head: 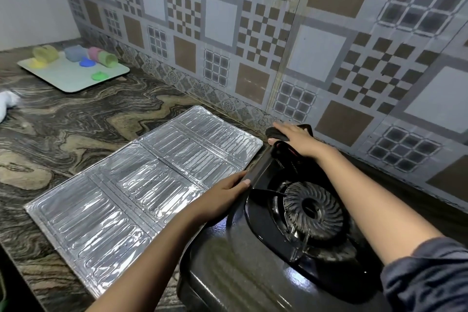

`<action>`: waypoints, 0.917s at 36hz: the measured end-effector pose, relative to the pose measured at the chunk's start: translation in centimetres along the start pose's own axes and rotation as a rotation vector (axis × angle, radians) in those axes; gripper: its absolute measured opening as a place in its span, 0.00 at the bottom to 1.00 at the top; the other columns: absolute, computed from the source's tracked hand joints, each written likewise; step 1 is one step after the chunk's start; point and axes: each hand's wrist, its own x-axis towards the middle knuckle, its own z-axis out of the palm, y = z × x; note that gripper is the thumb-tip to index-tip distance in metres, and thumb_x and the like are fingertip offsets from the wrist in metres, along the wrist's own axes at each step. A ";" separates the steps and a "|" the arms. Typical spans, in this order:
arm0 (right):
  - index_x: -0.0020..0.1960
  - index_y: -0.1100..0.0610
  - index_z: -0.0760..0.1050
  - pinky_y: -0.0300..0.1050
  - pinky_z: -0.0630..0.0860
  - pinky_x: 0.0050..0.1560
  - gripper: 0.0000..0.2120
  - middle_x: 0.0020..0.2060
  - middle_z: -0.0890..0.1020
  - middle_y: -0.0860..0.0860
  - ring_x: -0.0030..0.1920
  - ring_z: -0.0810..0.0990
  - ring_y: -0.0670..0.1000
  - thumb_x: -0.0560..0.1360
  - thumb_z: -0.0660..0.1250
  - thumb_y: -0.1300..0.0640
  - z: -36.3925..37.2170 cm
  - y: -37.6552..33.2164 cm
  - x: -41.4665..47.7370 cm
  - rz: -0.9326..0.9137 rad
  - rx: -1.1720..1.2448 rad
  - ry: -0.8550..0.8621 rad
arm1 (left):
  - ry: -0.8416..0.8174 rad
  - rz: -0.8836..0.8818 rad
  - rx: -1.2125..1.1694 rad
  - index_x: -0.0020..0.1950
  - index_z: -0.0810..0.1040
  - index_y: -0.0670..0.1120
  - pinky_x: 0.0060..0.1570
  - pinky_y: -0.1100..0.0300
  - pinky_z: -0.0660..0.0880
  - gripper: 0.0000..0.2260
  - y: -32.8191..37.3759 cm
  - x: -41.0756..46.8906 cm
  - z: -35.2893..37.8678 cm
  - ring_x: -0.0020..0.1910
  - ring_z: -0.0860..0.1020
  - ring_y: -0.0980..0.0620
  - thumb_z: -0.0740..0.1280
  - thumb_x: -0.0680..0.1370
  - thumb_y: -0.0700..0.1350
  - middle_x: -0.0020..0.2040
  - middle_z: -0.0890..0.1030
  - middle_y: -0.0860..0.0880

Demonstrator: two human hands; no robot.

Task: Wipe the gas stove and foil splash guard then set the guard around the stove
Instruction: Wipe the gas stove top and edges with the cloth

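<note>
Head view: the left hand [225, 197] grips the left edge of the black gas stove [240, 266], thumb on top. The right hand [296, 138] lies flat with its fingers straight, pressing a dark cloth [277, 133] onto the stove's far corner by the tiled wall [253, 33]. The foil splash guard [141, 175] lies unfolded and flat on the desk [76, 132], just left of the stove. A tray [68, 78] of coloured cups sits well beyond.
</note>
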 end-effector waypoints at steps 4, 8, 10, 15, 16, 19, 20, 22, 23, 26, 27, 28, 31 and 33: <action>0.73 0.44 0.59 0.55 0.44 0.75 0.25 0.75 0.59 0.49 0.76 0.51 0.51 0.77 0.56 0.42 0.2 -0.1 -0.3 -0.162 0.088 0.035 | 0.006 0.006 0.010 0.69 0.69 0.50 0.58 0.68 0.70 0.17 0.0 -0.1 0.0 0.61 0.75 0.57 0.57 0.81 0.49 0.64 0.76 0.53; 0.67 0.42 0.68 0.54 0.41 0.75 0.18 0.73 0.65 0.50 0.75 0.54 0.45 0.78 0.59 0.45 0.3 -0.2 -0.3 -0.266 0.220 0.007 | 0.000 0.012 0.018 0.70 0.68 0.49 0.60 0.66 0.70 0.17 0.0 0.0 -0.1 0.62 0.75 0.56 0.57 0.81 0.49 0.64 0.76 0.52; 0.64 0.41 0.72 0.54 0.42 0.75 0.15 0.72 0.66 0.50 0.74 0.56 0.45 0.78 0.59 0.46 0.2 -0.3 -0.3 -0.279 0.284 -0.018 | -0.004 0.013 0.017 0.70 0.68 0.49 0.58 0.68 0.71 0.17 0.1 0.1 -0.1 0.61 0.75 0.56 0.57 0.81 0.48 0.64 0.76 0.51; 0.59 0.44 0.76 0.53 0.48 0.75 0.12 0.69 0.70 0.51 0.71 0.62 0.44 0.77 0.62 0.51 -0.6 -0.9 -0.5 -0.303 0.409 -0.118 | -0.007 0.022 0.001 0.70 0.68 0.47 0.53 0.73 0.73 0.17 0.1 0.3 0.0 0.59 0.75 0.57 0.57 0.81 0.47 0.64 0.76 0.51; 0.59 0.46 0.76 0.48 0.52 0.74 0.12 0.68 0.72 0.51 0.70 0.63 0.43 0.77 0.63 0.53 -0.7 -1.0 -0.5 -0.307 0.436 -0.145 | -0.006 0.021 -0.007 0.69 0.68 0.47 0.50 0.76 0.72 0.16 0.1 0.3 0.0 0.58 0.75 0.58 0.57 0.81 0.46 0.63 0.76 0.51; 0.58 0.51 0.78 0.28 0.63 0.60 0.12 0.60 0.77 0.47 0.66 0.70 0.43 0.75 0.66 0.57 -1.0 -1.6 -0.6 -0.321 0.493 -0.207 | -0.002 0.018 -0.008 0.69 0.69 0.47 0.49 0.77 0.72 0.16 0.1 0.4 0.1 0.57 0.75 0.59 0.57 0.81 0.45 0.61 0.76 0.51; 0.58 0.53 0.78 0.25 0.65 0.56 0.12 0.57 0.78 0.47 0.62 0.73 0.42 0.75 0.66 0.59 -1.0 -1.9 -0.6 -0.327 0.501 -0.223 | 0.005 0.017 0.003 0.68 0.69 0.47 0.51 0.75 0.72 0.15 0.1 0.4 0.1 0.58 0.75 0.57 0.57 0.81 0.45 0.62 0.76 0.51; 0.57 0.54 0.78 0.23 0.69 0.51 0.12 0.55 0.81 0.51 0.54 0.76 0.38 0.74 0.67 0.61 -1.0 -2.4 -0.5 -0.346 0.514 -0.262 | 0.019 0.014 0.027 0.68 0.70 0.48 0.52 0.74 0.71 0.15 0.1 0.5 0.1 0.59 0.75 0.57 0.57 0.81 0.45 0.61 0.76 0.52; 0.56 0.54 0.78 0.24 0.70 0.52 0.12 0.55 0.81 0.52 0.53 0.77 0.38 0.74 0.67 0.61 -0.9 -2.6 -0.4 -0.356 0.513 -0.277 | 0.020 0.012 0.030 0.68 0.70 0.47 0.51 0.76 0.71 0.15 0.1 0.5 0.1 0.58 0.75 0.58 0.57 0.81 0.45 0.61 0.77 0.52; 0.54 0.54 0.80 0.31 0.72 0.56 0.11 0.55 0.82 0.54 0.54 0.79 0.42 0.73 0.68 0.61 -0.8 -2.5 -0.2 -0.380 0.504 -0.299 | 0.010 0.009 0.028 0.67 0.70 0.47 0.46 0.79 0.70 0.15 0.2 0.6 0.2 0.54 0.75 0.60 0.57 0.81 0.44 0.59 0.77 0.52; 0.54 0.54 0.80 0.32 0.73 0.55 0.10 0.54 0.82 0.54 0.54 0.80 0.43 0.73 0.68 0.61 -0.8 -2.4 -0.2 -0.388 0.508 -0.305 | 0.011 0.010 0.027 0.67 0.70 0.46 0.46 0.80 0.70 0.14 0.2 0.6 0.2 0.53 0.75 0.61 0.57 0.81 0.43 0.58 0.77 0.52; 0.54 0.53 0.80 0.32 0.73 0.54 0.10 0.54 0.83 0.54 0.54 0.80 0.42 0.73 0.68 0.61 -0.8 -2.3 -0.2 -0.394 0.513 -0.308 | 0.012 0.012 0.029 0.67 0.70 0.46 0.45 0.80 0.70 0.14 0.2 0.7 0.2 0.52 0.75 0.62 0.57 0.81 0.43 0.58 0.77 0.52; 0.52 0.51 0.81 0.30 0.72 0.52 0.10 0.52 0.83 0.53 0.52 0.80 0.40 0.73 0.68 0.62 -0.8 -2.1 -0.1 -0.403 0.523 -0.293 | 0.006 0.004 0.039 0.67 0.70 0.47 0.48 0.79 0.70 0.15 0.2 0.8 0.1 0.54 0.74 0.61 0.57 0.81 0.43 0.59 0.76 0.54; 0.52 0.50 0.80 0.30 0.72 0.53 0.11 0.51 0.83 0.52 0.50 0.80 0.39 0.73 0.68 0.62 -0.8 -1.9 0.1 -0.400 0.533 -0.275 | 0.001 -0.009 0.052 0.67 0.70 0.49 0.50 0.78 0.70 0.15 0.4 0.7 0.1 0.57 0.74 0.60 0.57 0.81 0.44 0.60 0.76 0.54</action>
